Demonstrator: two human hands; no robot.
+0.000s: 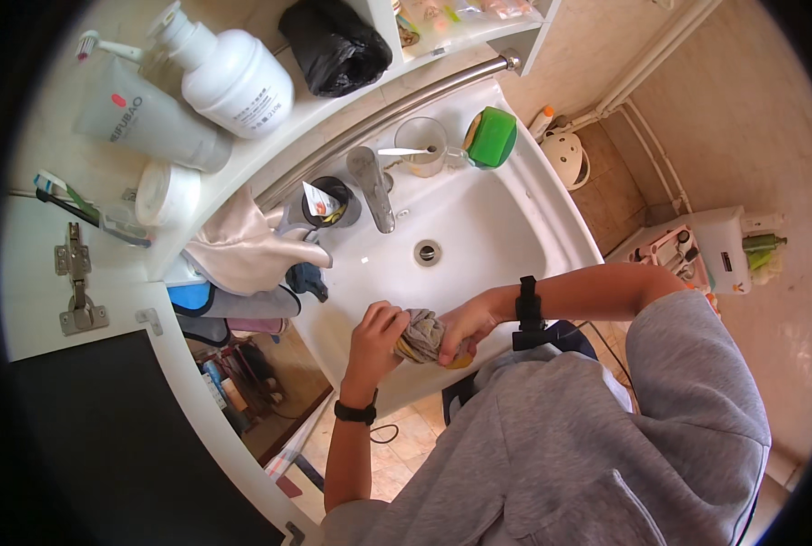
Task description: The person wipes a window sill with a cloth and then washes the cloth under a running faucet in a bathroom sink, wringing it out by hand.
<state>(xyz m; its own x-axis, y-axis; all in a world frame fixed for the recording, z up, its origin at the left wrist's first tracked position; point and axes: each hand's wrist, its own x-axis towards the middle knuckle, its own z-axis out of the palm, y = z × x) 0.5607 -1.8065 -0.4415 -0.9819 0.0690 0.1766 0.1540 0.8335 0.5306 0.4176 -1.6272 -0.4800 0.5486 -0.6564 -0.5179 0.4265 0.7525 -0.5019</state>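
Note:
Between my two hands is a bunched grey cloth [422, 331] with yellow edges, held over the front rim of a white washbasin [506, 241]. My left hand [375, 338] closes round its left side, fingers curled over the top. On the other side, my right hand [468, 326] grips it, the thumb pressed along the fabric. Part of the cloth is hidden under my fingers. Beyond the hands lie the round drain [427, 253] and the metal faucet [370, 188]. No running water shows.
On the basin's back ledge stand a clear mug [429, 150], a green container [491, 138] and a dark cup [331, 202]. Cloths [251, 241] hang at the left, beside an open cabinet door [151, 428]. A shelf [269, 150] overhead holds a white pump bottle [242, 86].

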